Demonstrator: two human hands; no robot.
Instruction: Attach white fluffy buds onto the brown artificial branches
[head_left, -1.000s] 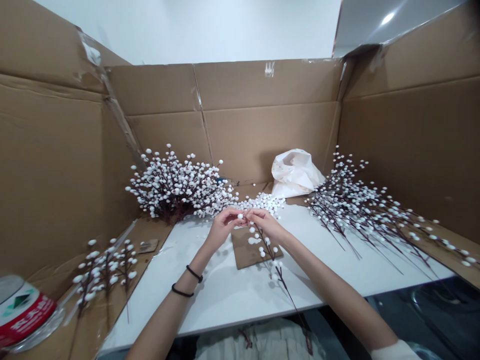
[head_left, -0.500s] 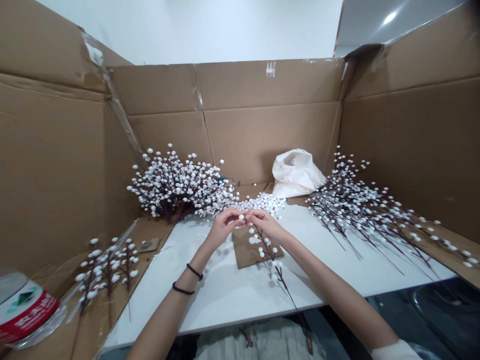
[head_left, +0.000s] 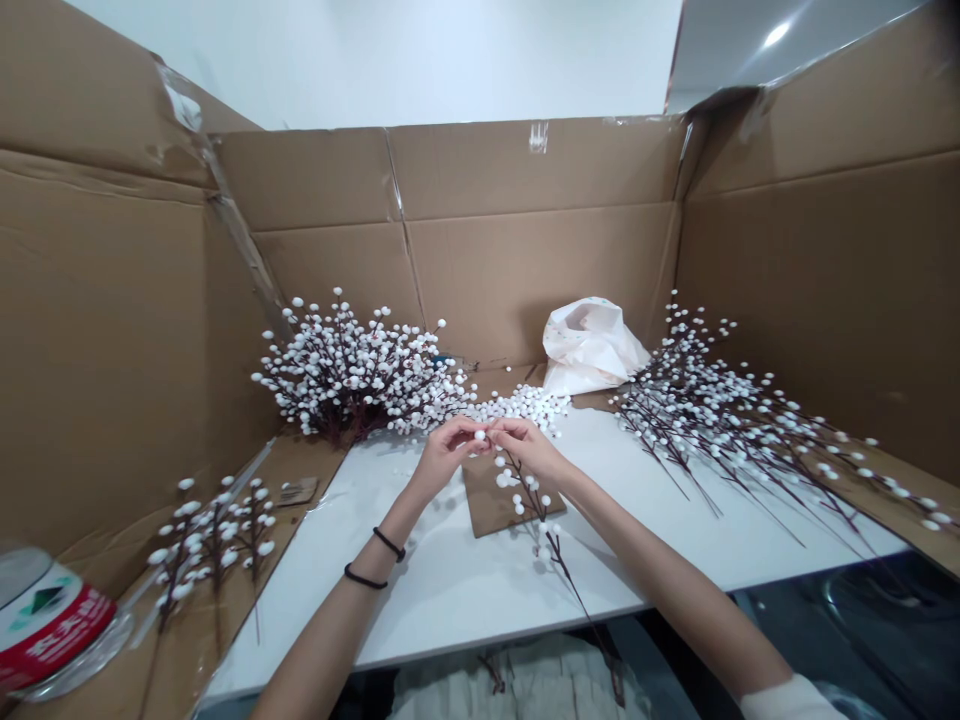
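Observation:
Both hands meet above a small cardboard piece on the white table. My left hand pinches a small white bead at the tip of a dark branch. My right hand is closed on that branch, which carries white beads and hangs down toward the table's front edge. Just beyond the hands lies a heap of loose white beads.
A bushy bundle of beaded branches stands at the back left, more branches lie spread on the right, and a few lie front left. A white plastic bag sits at the back. Cardboard walls enclose the table. A tape roll lies far left.
The hands stay together at the branch tip; the fingers shift only slightly. The branch swings a little.

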